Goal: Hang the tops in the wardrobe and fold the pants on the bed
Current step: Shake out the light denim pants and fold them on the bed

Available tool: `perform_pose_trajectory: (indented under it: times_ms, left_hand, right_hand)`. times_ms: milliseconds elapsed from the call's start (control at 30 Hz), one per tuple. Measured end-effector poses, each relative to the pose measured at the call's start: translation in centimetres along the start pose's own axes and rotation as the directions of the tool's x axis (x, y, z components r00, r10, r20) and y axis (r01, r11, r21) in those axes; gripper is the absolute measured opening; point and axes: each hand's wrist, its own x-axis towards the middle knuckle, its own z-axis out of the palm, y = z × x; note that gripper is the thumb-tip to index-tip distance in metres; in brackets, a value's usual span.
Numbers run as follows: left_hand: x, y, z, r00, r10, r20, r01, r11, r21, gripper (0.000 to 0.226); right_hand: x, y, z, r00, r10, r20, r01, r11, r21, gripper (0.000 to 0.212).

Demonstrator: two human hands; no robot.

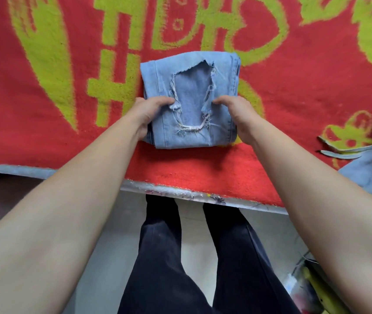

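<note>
Currently sitting in the pants-folding step: ripped light-blue jeans (192,94) are lying as a compact folded bundle on the red blanket (293,98), close to the bed's near edge, about midway along it. Left hand (150,114) is gripping the bundle's left side and right hand (237,114) its right side, thumbs on top, fingers tucking under the denim. Fold is looking basically done. Next move is probably calling for an even two-sided lift or squaring-up so layers aren't slipping, then going for the other denim garment (370,173) at the right edge.
</note>
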Motion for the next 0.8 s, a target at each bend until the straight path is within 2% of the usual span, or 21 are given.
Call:
perform_pose_trajectory:
  times_ms: [33,100,200,300,400,533,633,800]
  left_hand:
    - [0.1,0.0,-0.1,1.000,-0.005,0.026,0.005,1.000,0.004,0.058]
    - [0.4,-0.2,-0.6,0.992,-0.009,0.124,0.012,1.000,-0.024,0.044]
    - [-0.3,-0.7,-1.1,0.966,-0.035,0.256,0.056,0.995,-0.078,0.019]
    - [-2.2,-1.5,-1.7,0.955,-0.032,0.293,0.068,0.991,-0.113,0.019]
    - [-5.9,-1.6,-3.1,0.946,-0.004,0.323,0.049,0.990,-0.132,0.022]
    - [-13.8,0.5,-5.2,0.966,0.121,0.230,-0.078,0.979,-0.188,0.033]
    - [-20.4,2.2,-7.4,0.960,0.222,0.169,-0.169,0.945,-0.282,0.042]
    - [-31.4,2.9,-11.1,0.948,0.315,0.038,-0.252,0.822,-0.511,0.036]
  right_hand:
    - [0.0,0.0,0.0,1.000,-0.003,0.011,0.003,1.000,-0.006,0.026]
    - [-0.2,0.0,-0.2,0.999,0.014,0.044,-0.014,1.000,-0.015,0.023]
    - [-1.0,0.1,0.0,0.993,0.072,0.099,-0.071,0.997,-0.005,0.037]
    - [-2.6,0.1,-0.2,0.993,0.049,0.109,-0.046,0.999,-0.023,0.040]
    - [-5.5,-0.4,-1.1,0.979,0.024,0.203,-0.022,1.000,-0.014,0.041]
    - [-11.7,-4.4,-2.9,0.937,-0.050,0.345,0.066,0.997,-0.035,0.050]
    - [-17.0,-8.7,-3.6,0.861,-0.130,0.492,0.156,0.988,-0.012,0.051]
    - [-24.1,-15.4,-3.0,0.663,-0.090,0.744,0.105,0.994,0.026,0.053]
